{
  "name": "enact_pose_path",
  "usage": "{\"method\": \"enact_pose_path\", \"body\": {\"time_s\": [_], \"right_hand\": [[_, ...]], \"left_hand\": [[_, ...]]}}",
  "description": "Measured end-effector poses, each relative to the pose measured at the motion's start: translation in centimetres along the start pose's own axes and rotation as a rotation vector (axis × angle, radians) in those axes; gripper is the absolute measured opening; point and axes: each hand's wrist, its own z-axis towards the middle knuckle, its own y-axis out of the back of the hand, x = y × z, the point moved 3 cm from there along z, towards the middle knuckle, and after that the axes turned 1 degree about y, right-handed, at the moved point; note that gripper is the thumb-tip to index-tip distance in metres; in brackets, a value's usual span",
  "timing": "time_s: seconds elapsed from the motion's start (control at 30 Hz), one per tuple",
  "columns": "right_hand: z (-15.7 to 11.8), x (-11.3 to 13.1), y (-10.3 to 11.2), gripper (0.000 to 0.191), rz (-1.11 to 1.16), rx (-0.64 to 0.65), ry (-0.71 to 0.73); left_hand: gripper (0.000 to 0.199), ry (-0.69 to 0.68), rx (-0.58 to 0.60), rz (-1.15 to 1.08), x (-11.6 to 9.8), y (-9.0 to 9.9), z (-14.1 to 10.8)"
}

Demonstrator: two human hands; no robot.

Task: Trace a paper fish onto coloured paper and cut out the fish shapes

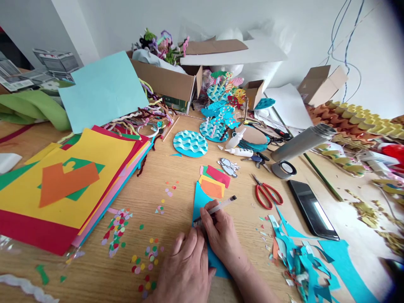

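A pen with a clear barrel and black cap end (227, 203) is held in my right hand (222, 235), its tip near the left edge of a blue paper piece (198, 198). My left hand (186, 267) presses on the lower part of that paper, fingers together and pointing away from me; whatever lies beneath its fingertips is hidden. The fingers of both hands nearly meet at the pen tip. Just beyond the blue paper are small orange (212, 189), yellow and red (219, 176) paper pieces, partly overlapping.
Colored sheets (63, 185) are stacked at left beside scattered confetti (118, 227). Red-handled scissors (267, 193), a black phone (312, 208) and blue scraps (306, 265) lie at right. Farther back are a wavy-patterned oval (190, 143), glue bottles (235, 139), a metal flask (301, 143) and a cardboard box (164, 78).
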Motion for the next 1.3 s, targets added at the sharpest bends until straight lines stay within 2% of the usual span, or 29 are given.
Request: {"method": "enact_pose_path", "body": {"time_s": [0.77,1.3], "right_hand": [[0.12,0.17,0.16,0.023,-0.066,-0.067,-0.011],[0.55,0.39,0.6,0.021,0.007,-0.037,-0.045]], "left_hand": [[0.034,0.037,-0.086,0.008,-0.29,-0.16,0.46],[0.037,0.016,-0.058,0.006,-0.37,-0.16,0.25]]}}
